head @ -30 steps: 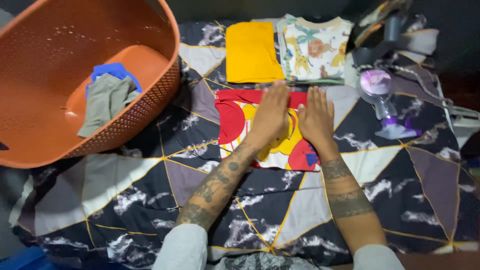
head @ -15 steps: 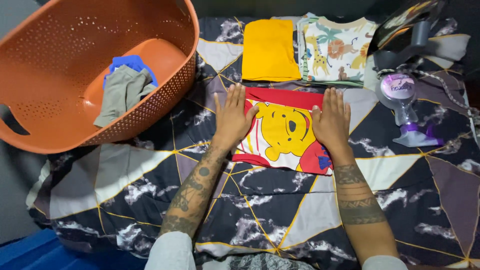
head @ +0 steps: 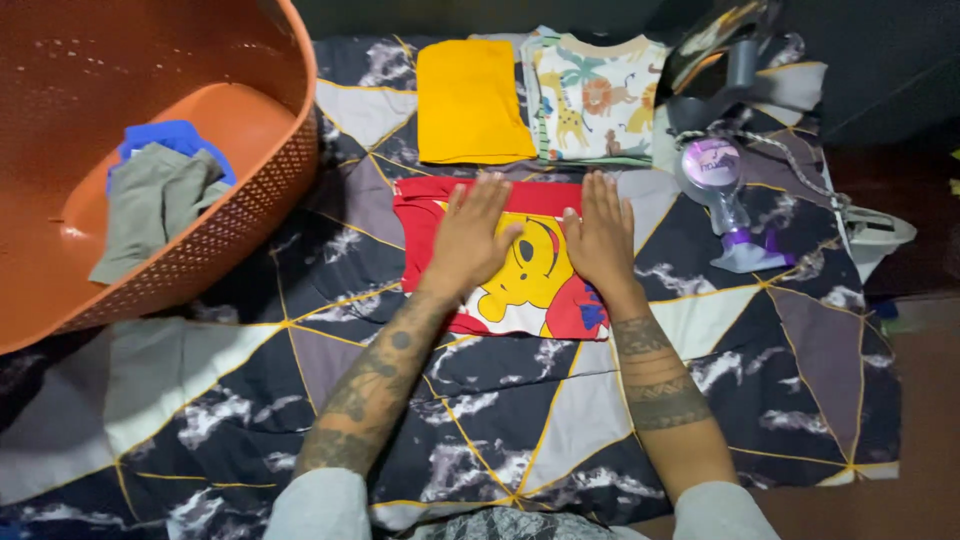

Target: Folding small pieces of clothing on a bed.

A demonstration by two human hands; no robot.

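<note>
shirt: red folded shirt [head: 520, 285] with yellow bear print, lying flat on the bedspread [head: 300, 360]
left hand [head: 470, 240]: flat, fingers spread, pressing the shirt's left half
right hand [head: 600, 238]: flat, fingers together, on its right half

Home bedroom, laundry time: a bed or mattress fills most of the frame, covered w/ a dark bedspread [head: 250, 390] in a marbled triangle pattern edged w/ gold lines. At upper left, an orange perforated laundry basket [head: 250, 190] holds a grey garment [head: 150, 205] and a blue one [head: 170, 135]. Top centre, small folded clothes lie side by side: a plain yellow piece [head: 470, 100] and an animal-print top [head: 595, 100]. Below them, a red cartoon-bear child's shirt [head: 530, 290] is spread flat. At upper right, a purple-and-clear hand-held household device [head: 720, 185].
</note>
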